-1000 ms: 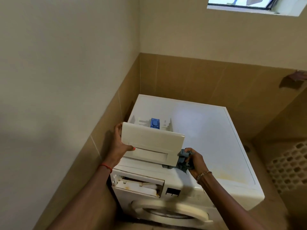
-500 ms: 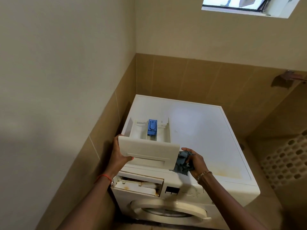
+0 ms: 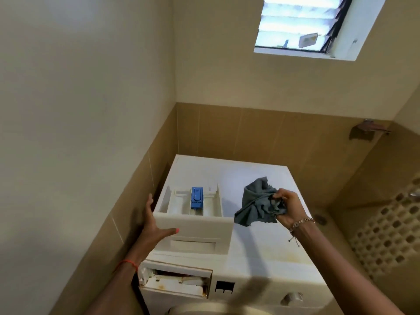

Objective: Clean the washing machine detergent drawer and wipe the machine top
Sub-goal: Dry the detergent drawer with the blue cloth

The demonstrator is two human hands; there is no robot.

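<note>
Drawer [image 3: 193, 223], now set on machine top [image 3: 261, 242], left hand [image 3: 152, 226] fingers straight against its end, apparently bracing; right hand [image 3: 288, 208] fingers clench cloth [image 3: 256, 203], lifted clear: wiping may begin.

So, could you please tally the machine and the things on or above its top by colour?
White: 2, the washing machine and the detergent drawer
Blue: 1, the insert in the drawer
Grey: 1, the cloth
Total: 4
</note>
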